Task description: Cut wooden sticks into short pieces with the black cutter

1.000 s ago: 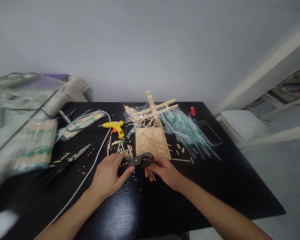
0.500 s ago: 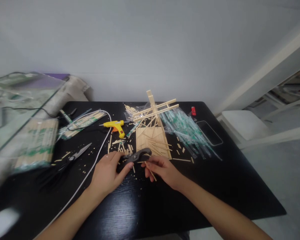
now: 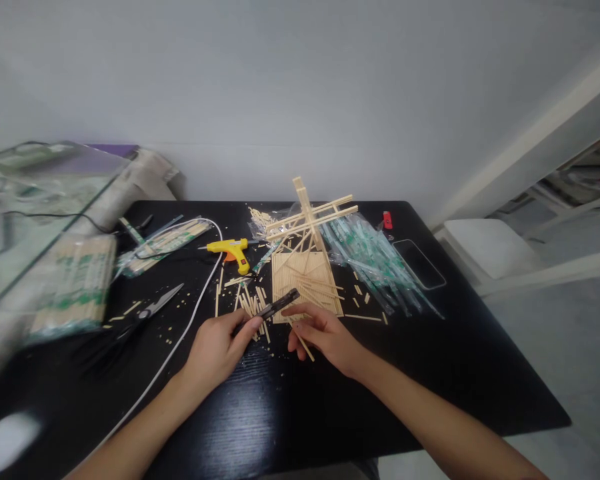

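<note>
Keeping stick (image 3: 307, 351) firmly pinched and pliers (image 3: 280, 303) square to it judged advisable for clean cut; right hand (image 3: 327, 337) best held clear of pliers' tip. Left hand (image 3: 220, 343): closed round pliers, tip pointing two o'clock. Right hand: grasping stick between fingers. Stick at nine o'clock of right palm, three o'clock of left hand, lower end aimed five o'clock. Board (image 3: 282, 287) at eleven o'clock from right hand; glue gun (image 3: 236, 252) at twelve o'clock from left hand.

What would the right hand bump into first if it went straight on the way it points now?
Probably the dark hand tool held by the left hand: it lies just ahead of the right hand in the picture, though depth is hard to judge.
</note>
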A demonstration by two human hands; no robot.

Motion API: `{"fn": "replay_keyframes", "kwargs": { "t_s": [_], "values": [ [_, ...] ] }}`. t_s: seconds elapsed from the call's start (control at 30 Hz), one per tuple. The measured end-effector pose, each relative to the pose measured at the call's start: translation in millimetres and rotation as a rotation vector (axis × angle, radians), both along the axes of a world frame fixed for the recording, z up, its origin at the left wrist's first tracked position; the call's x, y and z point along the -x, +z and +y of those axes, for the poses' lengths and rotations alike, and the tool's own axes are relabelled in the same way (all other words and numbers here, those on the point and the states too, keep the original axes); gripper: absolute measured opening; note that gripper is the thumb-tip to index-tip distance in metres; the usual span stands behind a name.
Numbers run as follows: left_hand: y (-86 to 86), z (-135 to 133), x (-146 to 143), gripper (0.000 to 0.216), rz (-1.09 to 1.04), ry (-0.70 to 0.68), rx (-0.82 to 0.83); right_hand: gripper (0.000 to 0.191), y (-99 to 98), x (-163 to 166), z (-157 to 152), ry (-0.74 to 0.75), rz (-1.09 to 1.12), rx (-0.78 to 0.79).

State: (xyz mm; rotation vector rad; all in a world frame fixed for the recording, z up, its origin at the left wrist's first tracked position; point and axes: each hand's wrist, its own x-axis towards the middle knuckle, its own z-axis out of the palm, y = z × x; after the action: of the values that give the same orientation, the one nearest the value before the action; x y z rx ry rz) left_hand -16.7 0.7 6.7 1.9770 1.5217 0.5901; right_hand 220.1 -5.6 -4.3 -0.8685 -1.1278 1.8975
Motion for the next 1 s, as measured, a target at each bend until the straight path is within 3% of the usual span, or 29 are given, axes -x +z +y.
{"fn": "replay_keyframes", "kwargs": {
  "t_s": [0.37, 0.5, 0.73, 1.0],
  "values": [
    [-1.5, 0, 0, 0.048, -0.026, 0.014, 0.029, 0.034, -6.2, 2, -2, -0.011, 0.036, 0.028],
    [-4.6, -2, -3, 0.048, -0.203, -0.015, 0.154, 0.038, -9.2, 4, -4, 0.004, 0.022, 0.034],
    [-8.1, -6, -17, 0.029, -0.572, 0.006, 0.361, 0.034, -14.1, 10, -10, 0.057, -0.015, 0.082],
    [0.2, -9, -16, 0.02, -0.67, -0.051, 0.45, 0.033, -11.2, 14, -13, 0.033, -0.036, 0.091]
  ]
}}
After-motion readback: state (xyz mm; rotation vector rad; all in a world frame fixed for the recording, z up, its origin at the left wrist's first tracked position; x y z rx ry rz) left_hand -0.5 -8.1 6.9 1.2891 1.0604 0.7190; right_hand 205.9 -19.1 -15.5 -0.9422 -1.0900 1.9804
